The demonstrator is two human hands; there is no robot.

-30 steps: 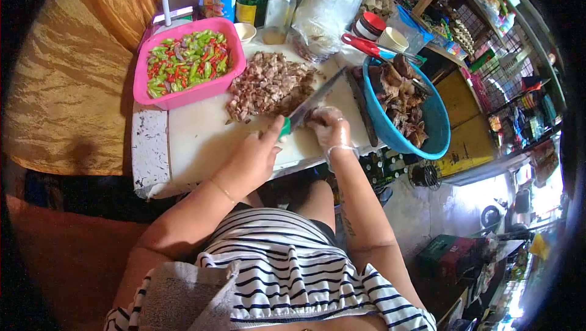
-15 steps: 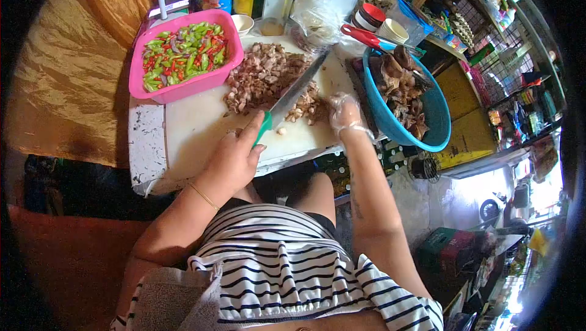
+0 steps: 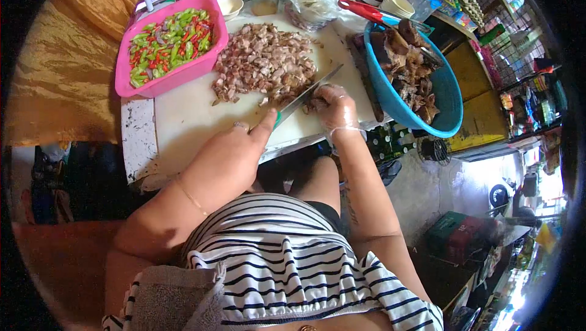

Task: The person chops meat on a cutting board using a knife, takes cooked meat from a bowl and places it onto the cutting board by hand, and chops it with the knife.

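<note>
My left hand grips a knife by its green handle. The long blade slants away to the right, low over a white cutting board. My right hand, in a clear plastic glove, is closed with its fingertips beside the blade. A small brown piece of meat shows at those fingertips, partly hidden by the hand and blade. Beyond the knife lies a heap of chopped meat, with a few bits scattered near the blade.
A pink basin of sliced green and red chillies stands at the left. To the right is a blue basin with larger brown meat chunks and red-handled tongs. A small white bowl, bottles and plastic bags line the back.
The knife has turned lower and flatter, its blade now close against my right fingertips. My gloved hand has curled in nearer the blade. The whole view has shifted slightly.
</note>
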